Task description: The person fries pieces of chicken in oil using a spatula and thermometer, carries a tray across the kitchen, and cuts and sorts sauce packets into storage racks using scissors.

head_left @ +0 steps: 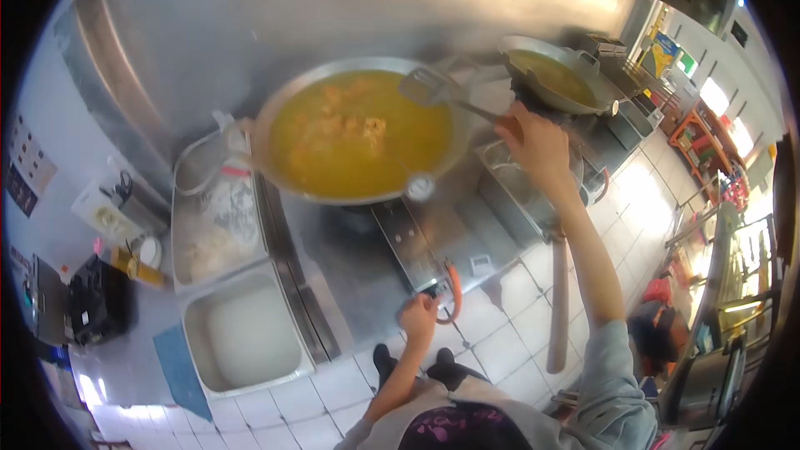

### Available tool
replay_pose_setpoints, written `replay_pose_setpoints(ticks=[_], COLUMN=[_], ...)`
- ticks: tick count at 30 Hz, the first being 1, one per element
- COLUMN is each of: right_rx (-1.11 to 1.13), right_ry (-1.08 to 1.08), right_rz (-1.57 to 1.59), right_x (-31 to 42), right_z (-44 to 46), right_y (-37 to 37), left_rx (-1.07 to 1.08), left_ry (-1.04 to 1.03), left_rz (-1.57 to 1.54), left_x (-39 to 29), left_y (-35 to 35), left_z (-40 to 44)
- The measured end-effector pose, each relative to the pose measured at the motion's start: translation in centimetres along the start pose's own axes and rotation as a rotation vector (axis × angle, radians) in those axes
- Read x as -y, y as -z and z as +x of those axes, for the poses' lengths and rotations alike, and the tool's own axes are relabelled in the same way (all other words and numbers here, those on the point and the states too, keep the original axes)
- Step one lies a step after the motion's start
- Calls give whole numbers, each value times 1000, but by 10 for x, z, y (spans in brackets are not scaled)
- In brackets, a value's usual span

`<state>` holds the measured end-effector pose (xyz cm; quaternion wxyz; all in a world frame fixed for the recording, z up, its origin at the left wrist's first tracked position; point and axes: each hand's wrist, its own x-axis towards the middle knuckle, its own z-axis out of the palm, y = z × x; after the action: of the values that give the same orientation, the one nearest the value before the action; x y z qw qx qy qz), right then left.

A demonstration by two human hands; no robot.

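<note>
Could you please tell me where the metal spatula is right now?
In the head view, the metal spatula is just right of centre in the upper half, held by the right hand, its head above the nearer wok.

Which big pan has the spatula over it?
The left pan, the nearer one: the right hand holds the spatula over its oil. The right pan, farther off, has none above it.

The basin (293,317) lies left of the wok (350,66); another wok (533,43), right.
</note>
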<state>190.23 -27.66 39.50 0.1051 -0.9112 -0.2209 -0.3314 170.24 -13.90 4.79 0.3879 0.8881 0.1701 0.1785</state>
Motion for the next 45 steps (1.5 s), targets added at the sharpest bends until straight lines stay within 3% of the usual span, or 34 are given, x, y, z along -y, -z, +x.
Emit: replay_pose_setpoints(ticks=[2, 4, 7, 17, 25, 29, 32, 34, 35, 38, 40, 41, 43, 45], right_rx=[-5, -22, -62, -81, -109, -77, -78, -65, -62, -18, -27, -22, -41, -59], right_ry=[29, 65, 112, 211, 217, 157, 136, 124, 126, 108, 93, 98, 102, 119], right_rz=[30, 69, 125, 271, 296, 226, 188, 168, 164, 177, 164, 157, 147, 138], right_x=[-6, -10, -17, -26, -41, -48, -52, -53, -54, -50, -48, -46, -38, -33], right_z=[0, -8, -12, -4, -1, -2, -1, 3, 5, 9, 13, 14, 18, 22], right_y=[1, 5, 9, 20, 4, 1, 0, 0, 0, 1, -1, -1, 3, 0], left_rx=[-50, -252, -431, -572, -427, -382, -326, -188, -186, -77, 270, 273, 148, 221], left_ry=[58, 114, 122, 314, 524, 510, 499, 659, 662, 710, 506, 509, 437, 488], left_rz=[-40, -198, -181, -263, -341, -396, -552, -897, -901, -815, -213, -221, 134, -25], left_x=[-7, -14, -24, -52, -30, -21, 5, 5, 4, -6, -11, -12, -14, -11], left_y=[-6, -16, -30, -36, -36, -35, -48, -42, -40, -19, -6, -10, -20, -15], left_z=[-5, -12, -15, -9, 1, -2, 2, 7, 10, 18, 29, 28, 31, 32])
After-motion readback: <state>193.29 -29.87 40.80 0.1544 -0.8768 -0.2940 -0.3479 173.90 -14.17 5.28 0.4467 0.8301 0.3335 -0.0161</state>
